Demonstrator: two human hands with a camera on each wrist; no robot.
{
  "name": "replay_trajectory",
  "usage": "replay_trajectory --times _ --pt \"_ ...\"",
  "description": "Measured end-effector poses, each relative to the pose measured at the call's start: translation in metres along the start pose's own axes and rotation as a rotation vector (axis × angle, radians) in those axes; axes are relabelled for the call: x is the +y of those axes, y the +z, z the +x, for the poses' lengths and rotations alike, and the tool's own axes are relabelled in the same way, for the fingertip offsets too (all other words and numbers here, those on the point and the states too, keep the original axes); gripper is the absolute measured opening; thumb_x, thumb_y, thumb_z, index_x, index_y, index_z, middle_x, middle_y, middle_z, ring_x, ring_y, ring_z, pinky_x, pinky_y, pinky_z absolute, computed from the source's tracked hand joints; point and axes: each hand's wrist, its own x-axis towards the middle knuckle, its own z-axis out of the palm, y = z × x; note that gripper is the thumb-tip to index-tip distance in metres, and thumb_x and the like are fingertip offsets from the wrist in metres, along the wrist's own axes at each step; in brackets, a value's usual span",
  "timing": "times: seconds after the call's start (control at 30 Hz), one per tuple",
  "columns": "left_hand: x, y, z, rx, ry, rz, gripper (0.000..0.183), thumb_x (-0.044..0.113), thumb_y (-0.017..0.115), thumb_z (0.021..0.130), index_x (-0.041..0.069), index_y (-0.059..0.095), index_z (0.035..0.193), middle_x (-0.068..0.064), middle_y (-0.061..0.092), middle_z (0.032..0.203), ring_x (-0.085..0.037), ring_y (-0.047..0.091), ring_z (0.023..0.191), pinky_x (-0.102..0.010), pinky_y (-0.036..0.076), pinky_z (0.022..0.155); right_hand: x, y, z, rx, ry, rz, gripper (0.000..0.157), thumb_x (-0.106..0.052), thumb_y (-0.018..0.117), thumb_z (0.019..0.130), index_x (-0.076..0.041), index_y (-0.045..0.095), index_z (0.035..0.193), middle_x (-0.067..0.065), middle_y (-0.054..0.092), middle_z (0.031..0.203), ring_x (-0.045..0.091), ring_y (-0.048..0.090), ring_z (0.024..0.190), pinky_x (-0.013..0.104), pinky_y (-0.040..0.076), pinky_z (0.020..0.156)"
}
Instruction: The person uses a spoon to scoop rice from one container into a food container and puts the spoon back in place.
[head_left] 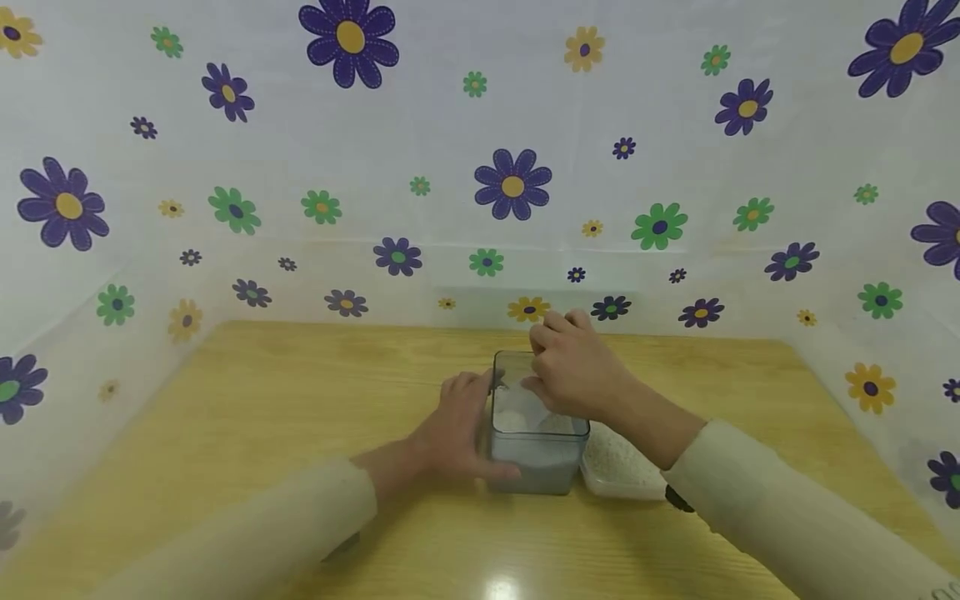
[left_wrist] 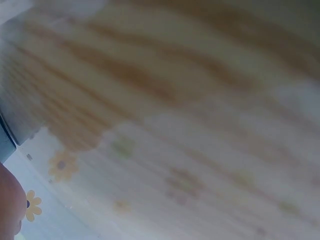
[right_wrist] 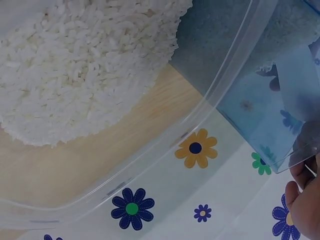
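Note:
In the head view a tall clear bluish bin [head_left: 536, 467] with rice inside stands mid-table. My left hand [head_left: 457, 429] grips its left side, thumb across the front wall. Over the bin's back right, my right hand [head_left: 577, 367] has curled fingers and holds a translucent scoop-like piece [head_left: 525, 406] dipping into the bin; its exact kind is unclear. A low clear tub [head_left: 626, 492] of rice stands right of the bin, under my right forearm. The right wrist view shows its rice [right_wrist: 75, 75] close up, and my right fingers [right_wrist: 307, 205] at the bin's rim.
The wood-grain table [head_left: 300, 400] is bounded at the back and sides by a white flower-print cloth [head_left: 420, 125]. Dark bands show near both sleeves. The left wrist view is mostly blurred table and cloth.

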Motion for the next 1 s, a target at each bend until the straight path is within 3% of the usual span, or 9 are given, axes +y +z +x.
replay_trajectory --times 0.2,0.43,0.77,1.0 --pt "-0.002 0.004 -0.002 0.009 0.019 0.03 0.121 0.085 0.053 0.06 0.004 0.024 0.144 -0.004 0.044 0.129 -0.019 0.036 0.116 -0.046 0.022 0.1 0.001 0.001 0.001 -0.046 -0.023 0.064 0.036 -0.042 0.067 0.082 -0.017 0.061 0.056 -0.005 0.049 0.077 0.016 0.038 0.077 0.034 0.031 0.073" --pt "0.0 0.002 -0.001 0.005 0.017 0.013 0.12 0.083 0.057 0.06 0.007 0.02 0.145 -0.004 0.044 0.13 -0.018 0.036 0.119 -0.045 0.022 0.102 0.004 0.004 0.001 -0.051 -0.043 0.092 0.041 -0.043 0.065 0.082 -0.018 0.057 0.05 -0.005 0.046 0.077 0.016 0.037 0.077 0.033 0.03 0.072" --pt "0.006 0.015 0.01 0.012 0.064 0.011 0.12 0.083 0.058 0.059 0.006 0.023 0.144 -0.003 0.045 0.126 -0.016 0.037 0.115 -0.044 0.024 0.101 0.02 0.01 -0.015 -0.103 -0.024 0.289 0.044 -0.04 0.066 0.082 -0.025 0.047 0.045 -0.006 0.036 0.076 0.014 0.032 0.074 0.03 0.027 0.068" --pt "0.002 0.005 0.005 0.068 0.075 -0.033 0.119 0.081 0.062 0.057 0.01 0.024 0.144 -0.002 0.049 0.126 -0.017 0.038 0.116 -0.046 0.023 0.102 0.018 0.012 -0.003 -0.126 -0.033 0.355 0.048 -0.039 0.062 0.085 -0.022 0.042 0.045 -0.005 0.031 0.077 0.013 0.031 0.074 0.03 0.027 0.072"
